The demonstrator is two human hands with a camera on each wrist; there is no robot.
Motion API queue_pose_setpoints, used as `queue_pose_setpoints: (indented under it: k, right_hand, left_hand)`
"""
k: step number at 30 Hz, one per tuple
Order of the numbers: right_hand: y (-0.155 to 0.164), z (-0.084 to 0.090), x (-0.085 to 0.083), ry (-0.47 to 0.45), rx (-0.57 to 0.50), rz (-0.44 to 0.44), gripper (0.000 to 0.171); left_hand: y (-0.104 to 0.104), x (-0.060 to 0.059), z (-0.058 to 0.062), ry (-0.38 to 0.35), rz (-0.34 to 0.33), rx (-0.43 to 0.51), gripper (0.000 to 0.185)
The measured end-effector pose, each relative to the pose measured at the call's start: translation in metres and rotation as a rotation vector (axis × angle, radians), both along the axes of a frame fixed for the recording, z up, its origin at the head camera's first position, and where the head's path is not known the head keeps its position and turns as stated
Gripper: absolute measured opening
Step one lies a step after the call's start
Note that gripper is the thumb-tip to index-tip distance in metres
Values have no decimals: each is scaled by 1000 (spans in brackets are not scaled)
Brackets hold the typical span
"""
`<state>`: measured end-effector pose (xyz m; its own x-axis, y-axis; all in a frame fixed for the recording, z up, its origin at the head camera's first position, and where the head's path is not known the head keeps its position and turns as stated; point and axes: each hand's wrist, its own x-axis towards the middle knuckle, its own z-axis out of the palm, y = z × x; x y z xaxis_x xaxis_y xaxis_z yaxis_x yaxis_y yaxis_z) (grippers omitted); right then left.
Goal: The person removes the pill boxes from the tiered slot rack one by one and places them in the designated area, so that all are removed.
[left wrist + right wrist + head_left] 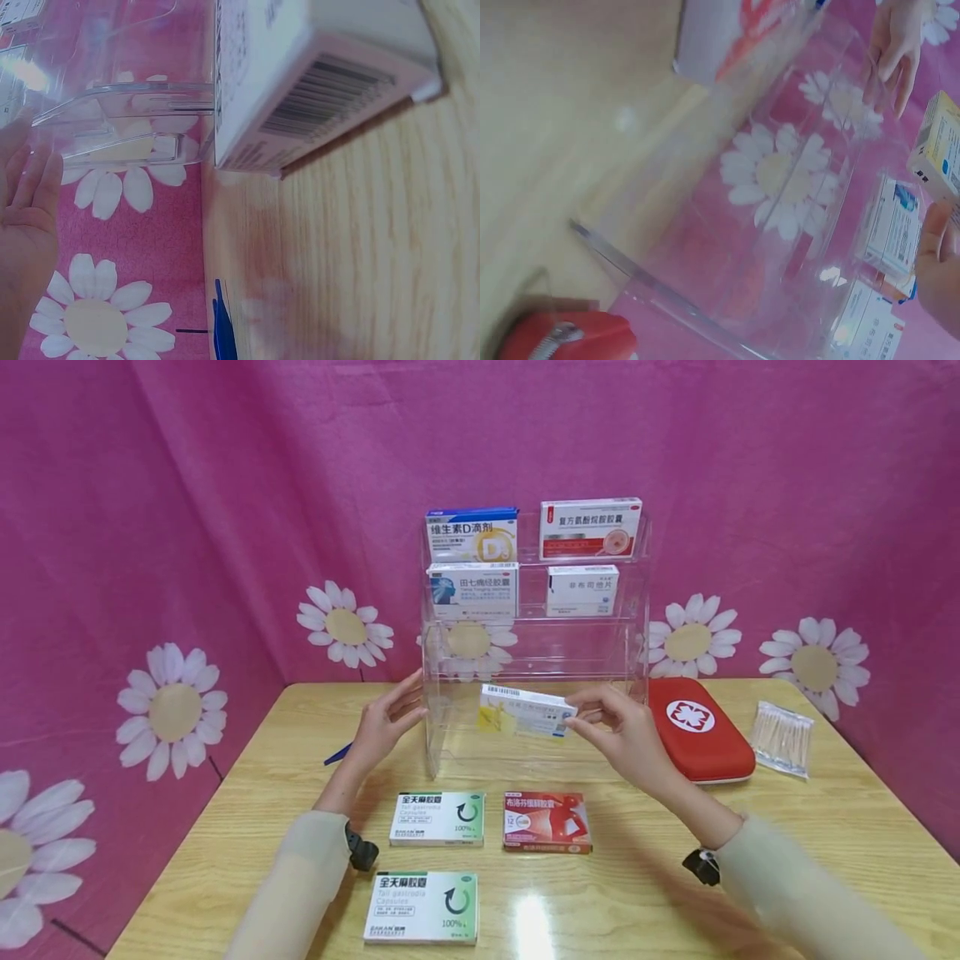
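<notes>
Nearest me, 2 green boxes [437, 819] and a red box [547, 822] lie on the bench [840, 827], unshelved. Rack [534, 635] has 4 boxes up top; bottom tier looks bare. My right fingers [592, 714] pinch a white box [525, 711] at that tier's front. Left hand [388, 718] flat, fingers straight against rack's side.

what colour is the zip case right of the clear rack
Red, with a white cross emblem: the zip case shows best in the head view.
</notes>
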<state>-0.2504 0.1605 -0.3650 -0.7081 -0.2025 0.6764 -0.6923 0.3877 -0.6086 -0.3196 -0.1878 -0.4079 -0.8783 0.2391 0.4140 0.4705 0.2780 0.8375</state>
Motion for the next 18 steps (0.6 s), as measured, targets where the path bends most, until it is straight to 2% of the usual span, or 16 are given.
queue_pose_setpoints:
  k: [8, 18]
  right_hand:
    - [9, -20, 31, -125, 48, 72, 25]
    - [19, -41, 63, -176, 67, 194, 24]
  left_hand:
    - [0, 0, 0, -7, -4, 6, 60]
    - [1, 1, 0, 2, -1, 13, 60]
